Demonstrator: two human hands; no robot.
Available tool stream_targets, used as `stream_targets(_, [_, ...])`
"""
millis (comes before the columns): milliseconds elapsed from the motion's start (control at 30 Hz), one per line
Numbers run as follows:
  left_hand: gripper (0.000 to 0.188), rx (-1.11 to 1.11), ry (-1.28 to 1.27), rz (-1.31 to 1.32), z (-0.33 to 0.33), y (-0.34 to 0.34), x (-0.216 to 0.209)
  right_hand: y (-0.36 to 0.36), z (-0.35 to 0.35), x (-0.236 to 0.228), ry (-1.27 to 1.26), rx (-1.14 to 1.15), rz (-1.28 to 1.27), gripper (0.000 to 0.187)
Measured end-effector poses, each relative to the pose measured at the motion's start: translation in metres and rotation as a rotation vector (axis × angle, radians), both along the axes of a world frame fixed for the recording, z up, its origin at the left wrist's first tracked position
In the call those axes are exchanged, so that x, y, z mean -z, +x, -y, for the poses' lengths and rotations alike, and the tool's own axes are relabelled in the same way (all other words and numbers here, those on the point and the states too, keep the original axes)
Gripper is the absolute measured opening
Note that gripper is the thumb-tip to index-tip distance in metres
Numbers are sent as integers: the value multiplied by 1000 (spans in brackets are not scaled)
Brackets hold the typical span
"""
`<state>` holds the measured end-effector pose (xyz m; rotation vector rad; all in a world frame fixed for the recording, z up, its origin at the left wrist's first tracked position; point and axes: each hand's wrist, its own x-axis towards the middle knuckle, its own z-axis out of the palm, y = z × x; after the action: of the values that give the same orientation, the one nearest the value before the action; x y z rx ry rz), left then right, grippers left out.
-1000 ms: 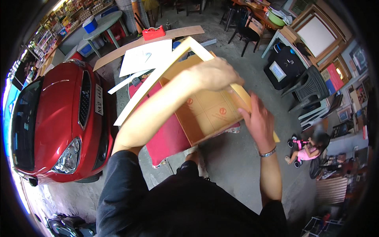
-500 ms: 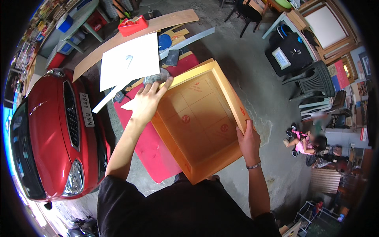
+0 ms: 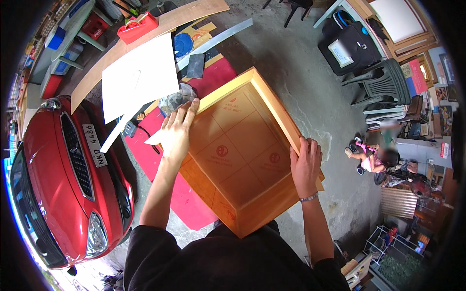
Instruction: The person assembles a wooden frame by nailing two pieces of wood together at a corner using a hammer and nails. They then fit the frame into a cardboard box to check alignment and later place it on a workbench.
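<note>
A shallow wooden box frame (image 3: 213, 198) is tilted in front of my body, its inner panel (image 3: 233, 140) lined with a brownish sheet bearing red marks. My left hand (image 3: 177, 127) is closed over its left rim, fingers lying across the edge. On the opposite rim, my right hand (image 3: 306, 165) grips with the fingers on top; a bracelet circles that wrist. A pointed white piece (image 3: 153, 139) sticks out beside my left hand, and whether I hold it I cannot tell. Just beyond that hand lies a clear plastic bundle (image 3: 175, 98).
Under the box is a red padded surface (image 3: 191, 206). Beyond it lie a white board (image 3: 138, 75), a curved wooden strip (image 3: 194, 13), a red tape dispenser (image 3: 138, 28) and a dark block (image 3: 195, 66). A red car (image 3: 46, 189) stands left; a person on a small tricycle (image 3: 371, 157) is at right.
The view has shifted, so the board and strips sit farther left. The box has tilted slightly between my hands. My right hand's fingers now lie further over the rim.
</note>
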<state>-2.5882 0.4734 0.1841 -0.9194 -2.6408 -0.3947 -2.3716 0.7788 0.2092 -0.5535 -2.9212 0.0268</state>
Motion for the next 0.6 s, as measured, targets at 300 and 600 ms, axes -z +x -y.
stream_targets(300, [78,-24,-27,107,-1,-4,14,-11,-4,7,11,4,-25,50])
stream_targets(600, [56,-56,-5,40,-2,0,32,-20,-12,15,-160,-8,-169,42])
